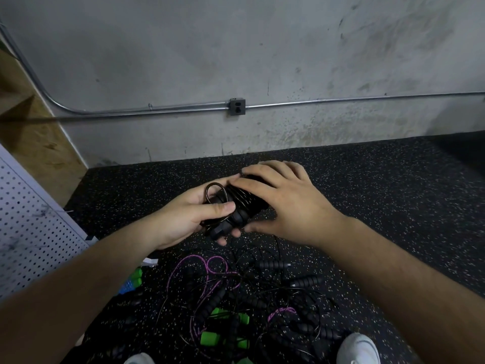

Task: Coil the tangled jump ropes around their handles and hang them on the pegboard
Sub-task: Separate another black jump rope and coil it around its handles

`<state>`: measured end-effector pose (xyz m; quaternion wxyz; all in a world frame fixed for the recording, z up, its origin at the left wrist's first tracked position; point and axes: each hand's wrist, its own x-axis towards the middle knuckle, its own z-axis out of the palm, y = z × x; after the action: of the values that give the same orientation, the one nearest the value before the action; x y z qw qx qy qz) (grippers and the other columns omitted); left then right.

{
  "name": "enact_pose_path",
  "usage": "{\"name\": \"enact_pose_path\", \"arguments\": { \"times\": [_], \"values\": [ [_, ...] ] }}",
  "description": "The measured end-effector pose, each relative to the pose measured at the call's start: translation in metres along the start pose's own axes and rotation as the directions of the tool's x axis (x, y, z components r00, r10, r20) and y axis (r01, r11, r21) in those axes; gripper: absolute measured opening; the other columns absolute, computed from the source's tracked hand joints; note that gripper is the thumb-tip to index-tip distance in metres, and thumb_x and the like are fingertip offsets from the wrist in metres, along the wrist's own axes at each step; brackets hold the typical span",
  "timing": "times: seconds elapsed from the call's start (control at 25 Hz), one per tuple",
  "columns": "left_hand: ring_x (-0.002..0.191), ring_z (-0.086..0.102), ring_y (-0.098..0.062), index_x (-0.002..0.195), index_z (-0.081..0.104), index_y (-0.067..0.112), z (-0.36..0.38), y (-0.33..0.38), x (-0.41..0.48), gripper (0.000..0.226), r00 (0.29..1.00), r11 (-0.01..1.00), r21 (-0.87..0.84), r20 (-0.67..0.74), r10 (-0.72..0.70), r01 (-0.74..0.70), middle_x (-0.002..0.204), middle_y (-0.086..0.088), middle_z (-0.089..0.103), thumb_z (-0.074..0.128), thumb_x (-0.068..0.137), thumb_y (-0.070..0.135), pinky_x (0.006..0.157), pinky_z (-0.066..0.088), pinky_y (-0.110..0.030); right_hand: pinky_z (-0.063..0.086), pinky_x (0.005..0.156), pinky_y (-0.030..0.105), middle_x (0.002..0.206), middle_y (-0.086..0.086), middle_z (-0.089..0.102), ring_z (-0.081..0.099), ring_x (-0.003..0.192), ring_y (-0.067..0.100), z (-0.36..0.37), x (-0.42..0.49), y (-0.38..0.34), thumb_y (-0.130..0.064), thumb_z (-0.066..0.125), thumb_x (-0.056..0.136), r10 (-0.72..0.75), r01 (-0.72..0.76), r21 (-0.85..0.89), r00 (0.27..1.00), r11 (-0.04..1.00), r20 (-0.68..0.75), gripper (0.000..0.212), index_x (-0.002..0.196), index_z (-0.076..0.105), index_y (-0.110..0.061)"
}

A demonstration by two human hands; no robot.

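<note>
Beside my white shoe [358, 349] a tangle of jump ropes [236, 298] lies on the floor [393, 206], and above it my left hand [189, 216] grips one end of a black coiled rope [244, 203] while my right hand [286, 203] wraps over the other end, with the pegboard [31, 227] off to my left.

At twelve o'clock a metal conduit [341, 99] is running along the grey wall [236, 48] through an outlet box [237, 107], above speckled flooring [393, 193].

A stained grey concrete wall [183, 48] carries a metal pipe [341, 100] and an outlet [237, 107] above a black speckled floor [393, 179].
</note>
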<state>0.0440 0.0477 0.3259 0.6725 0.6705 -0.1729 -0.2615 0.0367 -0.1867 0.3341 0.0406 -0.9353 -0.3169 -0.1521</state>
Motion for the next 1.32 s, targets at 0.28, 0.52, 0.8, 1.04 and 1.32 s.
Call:
{"name": "enact_pose_path", "arguments": {
  "times": [0.28, 0.52, 0.8, 1.04, 1.32],
  "values": [
    [0.1, 0.072, -0.014, 0.105, 0.074, 0.021, -0.007, -0.003, 0.01, 0.018, 0.891, 0.911, 0.41, -0.395, 0.222, -0.045, 0.104, 0.001, 0.076, 0.074, 0.087, 0.02, 0.101, 0.053, -0.042, 0.049, 0.095, 0.046, 0.131, -0.005, 0.052, 0.043, 0.116, 0.025, 0.018, -0.002, 0.012, -0.068, 0.053, 0.081, 0.035, -0.037, 0.029, 0.998, 0.999, 0.049, 0.08, 0.152, 0.034, -0.039],
    [0.085, 0.064, -0.013, 0.087, 0.071, 0.026, -0.019, -0.01, 0.017, 0.01, 0.869, 0.704, 0.707, -0.39, 0.305, 0.07, 0.096, 0.006, 0.063, 0.075, 0.087, 0.034, 0.081, 0.054, -0.035, 0.049, 0.094, 0.042, 0.136, -0.002, 0.046, 0.046, 0.112, 0.022, 0.027, -0.001, 0.01, -0.061, 0.064, 0.085, 0.071, -0.077, 0.048, 0.991, 0.996, 0.116, 0.079, 0.153, 0.029, -0.043],
    [0.083, 0.055, -0.003, 0.081, 0.061, 0.021, -0.011, -0.001, 0.01, 0.016, 0.819, 0.466, 0.885, -0.265, 0.509, -0.004, 0.084, 0.012, 0.057, 0.069, 0.091, 0.031, 0.073, 0.044, -0.024, 0.048, 0.097, 0.041, 0.125, -0.006, 0.047, 0.048, 0.113, 0.021, 0.043, 0.006, -0.001, -0.07, 0.061, 0.083, 0.152, -0.222, 0.192, 0.933, 0.956, 0.326, 0.08, 0.152, 0.024, -0.051],
    [0.088, 0.056, 0.001, 0.098, 0.066, 0.024, -0.023, -0.007, 0.006, 0.017, 0.894, 0.496, 0.868, -0.208, 0.398, -0.018, 0.097, 0.015, 0.058, 0.064, 0.093, 0.04, 0.075, 0.046, -0.024, 0.049, 0.097, 0.044, 0.129, -0.005, 0.047, 0.047, 0.115, 0.024, 0.056, 0.003, -0.01, -0.07, 0.061, 0.083, 0.196, -0.272, 0.23, 0.931, 0.934, 0.308, 0.082, 0.153, 0.024, -0.049],
    [0.13, 0.04, 0.002, 0.159, 0.008, 0.039, -0.043, -0.012, -0.005, 0.123, 0.967, 0.556, 0.823, -0.222, 0.129, 0.115, 0.141, 0.018, 0.038, 0.083, 0.064, 0.062, 0.111, 0.036, -0.027, 0.051, 0.09, 0.045, 0.136, 0.0, 0.046, 0.049, 0.114, 0.028, 0.054, 0.013, -0.024, -0.062, 0.062, 0.087, 0.233, -0.235, 0.144, 0.972, 0.961, 0.03, 0.078, 0.154, 0.028, -0.041]
  ]
}}
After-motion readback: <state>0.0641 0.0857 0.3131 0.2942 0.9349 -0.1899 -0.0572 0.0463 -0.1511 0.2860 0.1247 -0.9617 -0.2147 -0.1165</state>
